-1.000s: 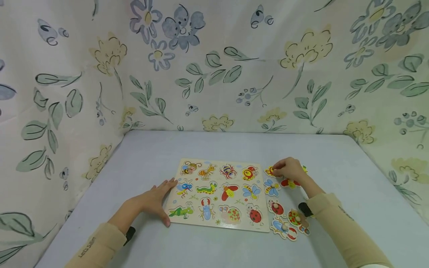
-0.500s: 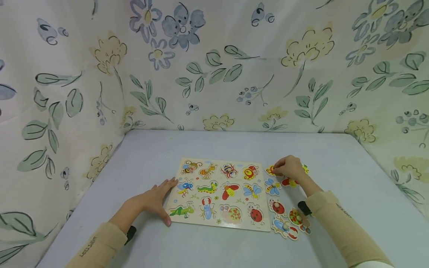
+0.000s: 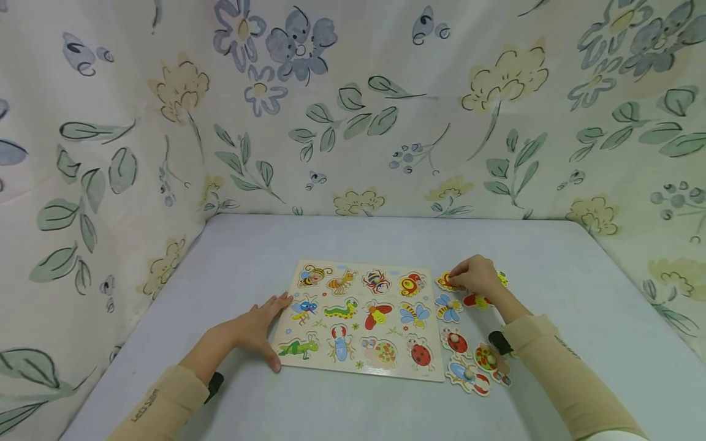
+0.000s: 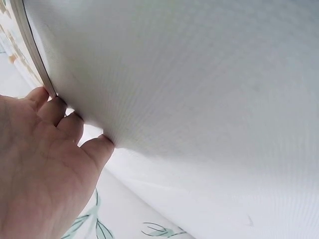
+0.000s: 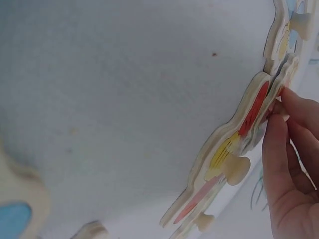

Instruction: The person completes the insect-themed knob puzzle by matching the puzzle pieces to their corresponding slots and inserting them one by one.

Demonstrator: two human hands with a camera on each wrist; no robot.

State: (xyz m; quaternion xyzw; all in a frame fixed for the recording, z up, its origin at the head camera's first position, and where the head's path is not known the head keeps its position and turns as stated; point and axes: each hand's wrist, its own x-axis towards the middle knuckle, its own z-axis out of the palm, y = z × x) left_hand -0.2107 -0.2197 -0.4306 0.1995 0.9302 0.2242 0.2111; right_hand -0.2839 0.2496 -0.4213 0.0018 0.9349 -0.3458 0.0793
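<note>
Shows scarcely any shift since the earlier frame. Pinches a red-and-yellow piece [image 3: 444, 281] with the right hand [image 3: 478, 275], just beside the far right corner of the puzzle board [image 3: 394, 372]. Rests the left hand [image 3: 250, 327], spread with thumb apart, against the board's left edge. Also shows a red-winged fly piece [image 5: 227, 149] near the right hand, a blue-winged piece [image 3: 448, 312] beside the board, and, closer in, a ladybug piece [image 3: 456, 343] and stag beetle piece [image 3: 469, 375] on a pale table [image 3: 353, 407].

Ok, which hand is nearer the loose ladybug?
Right. The right hand is beyond the loose ladybug, pinching another piece; the left hand is on the opposite side of the board, at its left edge.
</note>
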